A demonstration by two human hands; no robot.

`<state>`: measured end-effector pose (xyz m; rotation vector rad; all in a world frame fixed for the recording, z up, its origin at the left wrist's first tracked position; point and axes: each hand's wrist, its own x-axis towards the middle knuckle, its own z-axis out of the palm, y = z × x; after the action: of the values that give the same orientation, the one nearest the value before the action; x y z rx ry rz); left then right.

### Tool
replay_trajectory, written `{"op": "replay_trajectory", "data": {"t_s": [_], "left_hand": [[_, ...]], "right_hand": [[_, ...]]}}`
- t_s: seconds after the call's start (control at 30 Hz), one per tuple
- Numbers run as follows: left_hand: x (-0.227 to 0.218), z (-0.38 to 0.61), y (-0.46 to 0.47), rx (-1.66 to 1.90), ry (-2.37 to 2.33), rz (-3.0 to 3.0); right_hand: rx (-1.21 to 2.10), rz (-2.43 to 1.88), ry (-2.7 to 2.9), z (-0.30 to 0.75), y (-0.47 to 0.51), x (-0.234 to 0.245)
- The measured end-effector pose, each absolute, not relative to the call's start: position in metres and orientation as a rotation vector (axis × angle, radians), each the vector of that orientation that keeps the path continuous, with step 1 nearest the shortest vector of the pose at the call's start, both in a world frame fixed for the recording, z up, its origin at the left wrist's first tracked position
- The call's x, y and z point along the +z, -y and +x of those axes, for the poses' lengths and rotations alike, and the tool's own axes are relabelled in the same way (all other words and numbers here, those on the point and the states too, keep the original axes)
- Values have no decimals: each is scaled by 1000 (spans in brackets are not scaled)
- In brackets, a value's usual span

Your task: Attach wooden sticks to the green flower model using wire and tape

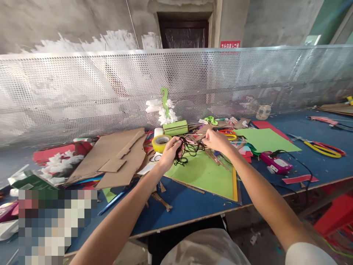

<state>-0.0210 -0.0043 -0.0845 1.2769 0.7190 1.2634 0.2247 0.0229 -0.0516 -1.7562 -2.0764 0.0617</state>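
Note:
Both my arms reach out over a blue table. My left hand is closed on a tangle of black string, some of which hangs in loops below the fingers. My right hand pinches the other end of the same string, a little to the right. The string is stretched between the two hands above a green sheet on a board. A roll of yellow tape stands just behind my left hand.
Brown cardboard pieces lie to the left, with white paper flowers. A green paper sheet, a pink glue gun with its black cord, and yellow-handled scissors lie to the right. A perforated metal screen borders the table's far side.

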Motion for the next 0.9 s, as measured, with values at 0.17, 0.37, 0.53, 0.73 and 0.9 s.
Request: {"op": "replay_trajectory", "data": {"t_s": [0.17, 0.37, 0.53, 0.73, 0.9], "left_hand": [[-86, -21, 3, 1276, -752, 1308], [-86, -19, 6, 1211, -750, 1384], [-79, -29, -2, 1206, -812, 1394], [-51, -63, -63, 1222, -1115, 1568], [-22, -87, -111, 1304, -1428, 1894]], "right_hand": [[399, -1295, 1983, 229, -20, -50], [1128, -815, 1898, 177, -10, -72], [1180, -826, 1750, 171, -14, -76], [1229, -717, 1354, 229, -28, -37], [1054, -573, 952, 312, -40, 3]]}}
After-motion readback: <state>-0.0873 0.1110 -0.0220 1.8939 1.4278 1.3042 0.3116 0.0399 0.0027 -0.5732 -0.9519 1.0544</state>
